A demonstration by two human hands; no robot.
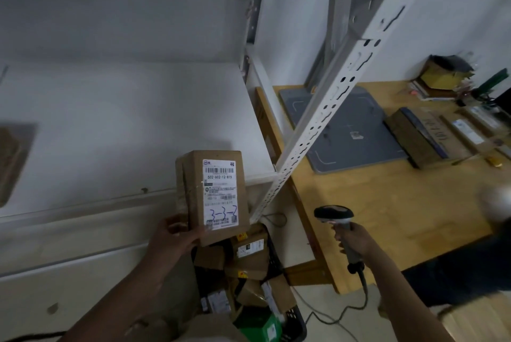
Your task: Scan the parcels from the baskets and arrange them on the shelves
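Close in front, the left hand (171,242) reaches up and holds a brown parcel (213,198) by its bottom corner, with the thumb on the front and the fingers curled behind. The parcel stands upright in the air, in front of the edge of the white shelf (124,126). Its white label (220,192) faces the camera. It shows bar codes, the number "502-602-12-815", and blue handwriting that starts "3-3-"; the last mark is hard to read.

To the right, the right hand (356,239) is wrapped tight round the handle of a scanner (334,216). The scanner's dark head tips toward the parcel, and its cable (362,294) hangs down.

Below the hands, a black basket (293,325) on the floor holds more brown parcels and a green box (260,328).

Further off, a white shelf post (331,109) with holes slants up. Behind it is a wooden table (401,217) with a grey mat (354,131) and some flat boxes (425,137).
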